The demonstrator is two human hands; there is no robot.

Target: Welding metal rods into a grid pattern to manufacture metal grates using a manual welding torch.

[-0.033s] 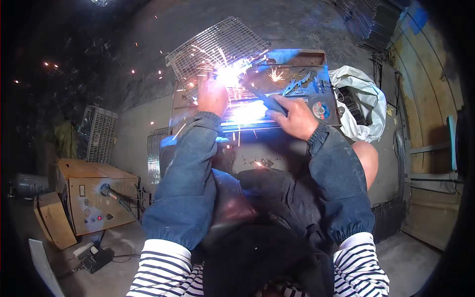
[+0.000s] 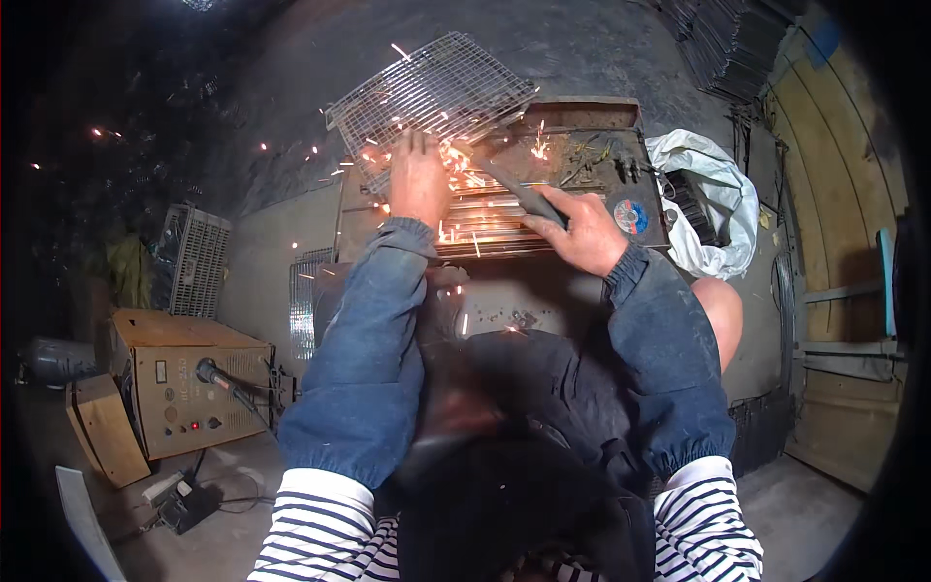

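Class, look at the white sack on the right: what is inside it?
Dark, narrow pieces show in the mouth of the white sack; its folds hide whatever lies deeper.

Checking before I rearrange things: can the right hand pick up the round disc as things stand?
Probably not: the right hand is closed around a dark tool, so it looks occupied. Otherwise the way seems free: the round disc lies close by, with nothing visible between.

Left hand [image 2: 419, 186]: one. Right hand [image 2: 588, 233]: one. Dark hand-held tool [image 2: 529, 200]: one. Metal bars [image 2: 490, 212]: several, exact count not discernible. Worktable [image 2: 656, 229]: one. Round disc [image 2: 630, 216]: one. White sack [image 2: 742, 218]: one. Blue sleeve covers [image 2: 361, 354]: two. Box-shaped power unit [image 2: 221, 393]: one.
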